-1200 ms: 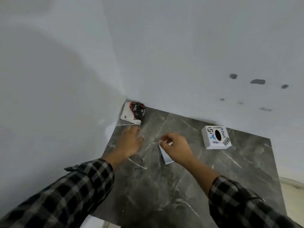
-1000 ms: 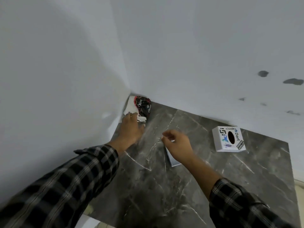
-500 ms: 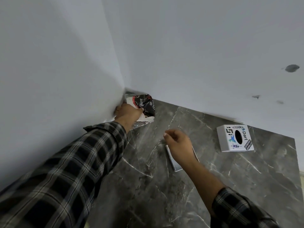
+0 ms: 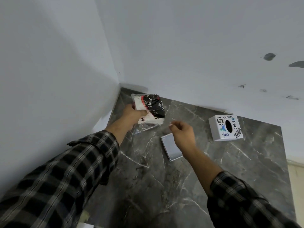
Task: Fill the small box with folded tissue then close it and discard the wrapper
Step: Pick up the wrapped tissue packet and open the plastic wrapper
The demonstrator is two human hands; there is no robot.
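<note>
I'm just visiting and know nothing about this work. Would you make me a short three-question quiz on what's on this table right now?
1. True or false: the left hand grips the black-and-white plastic tissue packet.
2. Which is nearest the corner where the two walls meet? A) the white cube-shaped box with stickers and an oval hole B) the tissue packet C) the flat grey square lid
3. Fill in: the right hand hovers above the flat grey ____, on the dark marble-patterned table.

Key: 1 true; 2 B; 3 lid.
</note>
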